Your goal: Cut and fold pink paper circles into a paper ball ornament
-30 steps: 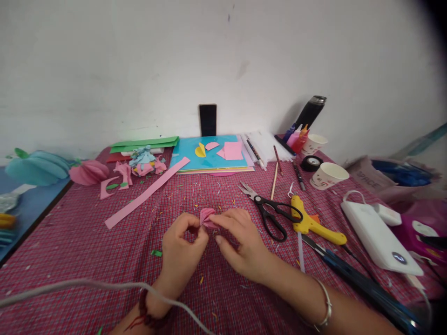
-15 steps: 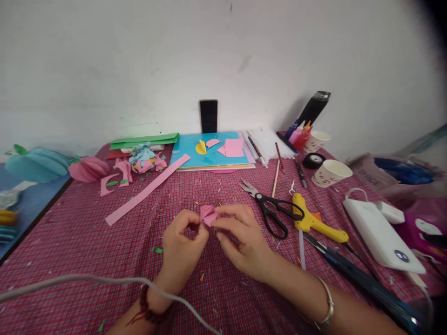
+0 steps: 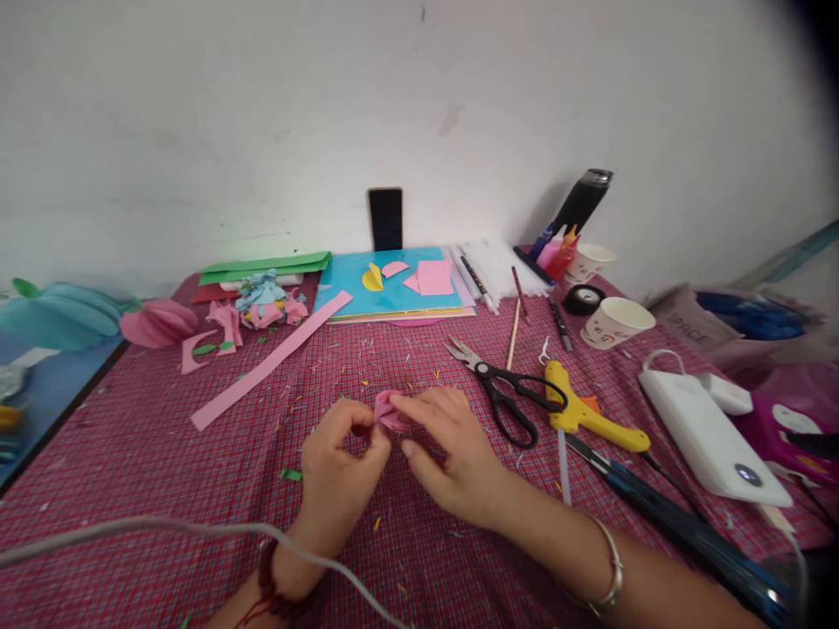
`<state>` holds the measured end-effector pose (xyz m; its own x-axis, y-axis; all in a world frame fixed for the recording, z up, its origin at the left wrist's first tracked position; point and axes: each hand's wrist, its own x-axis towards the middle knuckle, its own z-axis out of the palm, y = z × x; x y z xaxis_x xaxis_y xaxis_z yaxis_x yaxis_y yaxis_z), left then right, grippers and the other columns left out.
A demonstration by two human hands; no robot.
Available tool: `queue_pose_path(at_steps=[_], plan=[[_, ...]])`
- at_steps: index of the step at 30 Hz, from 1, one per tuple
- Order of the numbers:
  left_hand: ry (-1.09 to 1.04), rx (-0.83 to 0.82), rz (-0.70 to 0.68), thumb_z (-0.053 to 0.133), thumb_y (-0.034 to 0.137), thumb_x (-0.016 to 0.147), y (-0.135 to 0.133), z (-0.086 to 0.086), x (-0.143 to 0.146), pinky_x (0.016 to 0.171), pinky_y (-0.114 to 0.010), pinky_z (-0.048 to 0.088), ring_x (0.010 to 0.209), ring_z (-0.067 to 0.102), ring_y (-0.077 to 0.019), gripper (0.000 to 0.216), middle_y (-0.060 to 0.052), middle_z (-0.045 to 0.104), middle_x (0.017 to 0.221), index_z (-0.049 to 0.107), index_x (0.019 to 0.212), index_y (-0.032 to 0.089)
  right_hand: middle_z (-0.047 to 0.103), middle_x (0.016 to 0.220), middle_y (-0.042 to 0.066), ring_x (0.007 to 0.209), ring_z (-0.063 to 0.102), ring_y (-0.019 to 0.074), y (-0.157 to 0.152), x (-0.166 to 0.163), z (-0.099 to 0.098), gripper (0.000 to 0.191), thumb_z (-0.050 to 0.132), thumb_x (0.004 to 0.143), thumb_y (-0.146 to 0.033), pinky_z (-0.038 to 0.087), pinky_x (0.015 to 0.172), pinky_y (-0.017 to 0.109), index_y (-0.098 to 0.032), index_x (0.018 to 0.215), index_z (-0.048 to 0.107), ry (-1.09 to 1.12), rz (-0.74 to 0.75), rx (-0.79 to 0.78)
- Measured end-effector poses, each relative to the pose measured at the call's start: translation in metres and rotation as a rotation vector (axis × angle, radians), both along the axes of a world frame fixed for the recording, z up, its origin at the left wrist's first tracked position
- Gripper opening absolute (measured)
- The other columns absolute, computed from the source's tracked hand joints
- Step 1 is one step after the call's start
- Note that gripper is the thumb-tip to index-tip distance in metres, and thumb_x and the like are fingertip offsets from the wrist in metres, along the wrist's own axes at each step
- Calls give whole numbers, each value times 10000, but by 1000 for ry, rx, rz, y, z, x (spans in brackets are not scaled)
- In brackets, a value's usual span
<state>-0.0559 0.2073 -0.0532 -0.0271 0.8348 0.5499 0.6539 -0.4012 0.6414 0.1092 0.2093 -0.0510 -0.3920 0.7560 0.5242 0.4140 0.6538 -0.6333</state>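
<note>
A small pink folded paper piece [image 3: 385, 409], gathered into pleats that fan out, is pinched at its left end between the thumb and index finger of my left hand [image 3: 341, 467]. From the right, my right hand [image 3: 459, 454] touches the pleats with its index fingertip. Its thumb stands apart, lower down, and the other fingers are partly hidden. Both hands are just above the red checked cloth [image 3: 163, 472]. Black-handled scissors [image 3: 498, 384] lie right of the paper piece, beyond my right hand. A long pink paper strip [image 3: 272, 362] lies to the far left.
A yellow glue gun [image 3: 590, 424], a blue-black flat tool [image 3: 675, 515] and a white power bank [image 3: 714, 437] lie right. Paper cups [image 3: 616, 323] stand behind. Blue sheets [image 3: 341, 293] lie below a phone [image 3: 385, 218]. A pale cable [image 3: 197, 526] crosses in front.
The pink paper piece has turned between my fingers and its pleats look more closed. My right index finger has moved left over it. The view has shifted slightly.
</note>
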Motion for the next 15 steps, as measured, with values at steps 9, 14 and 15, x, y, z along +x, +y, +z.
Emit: queue_pose_path(at_steps=[9,14,15], plan=[[-58,-53,-1,563,70,709,1,2,-1,569,-236,453,578,545,-111,134,28,570,620,545,655,191,614,1069,74,993,544,227,0,-1,-1,463,521,861,-127,416,860,424,-236,1309,487,6,-3,8],[-62,-63,15,555,88,709,1,2,0,558,-236,449,567,541,-113,125,30,564,603,543,641,192,621,1034,59,969,558,218,0,-2,0,386,526,853,-106,424,847,414,-245,1213,527,28,-12,26],[-60,-61,19,553,89,706,1,2,0,552,-234,446,562,538,-113,123,31,563,600,543,639,193,621,1028,56,968,559,218,0,-2,0,370,527,851,-104,425,846,412,-246,1193,533,32,-15,28]])
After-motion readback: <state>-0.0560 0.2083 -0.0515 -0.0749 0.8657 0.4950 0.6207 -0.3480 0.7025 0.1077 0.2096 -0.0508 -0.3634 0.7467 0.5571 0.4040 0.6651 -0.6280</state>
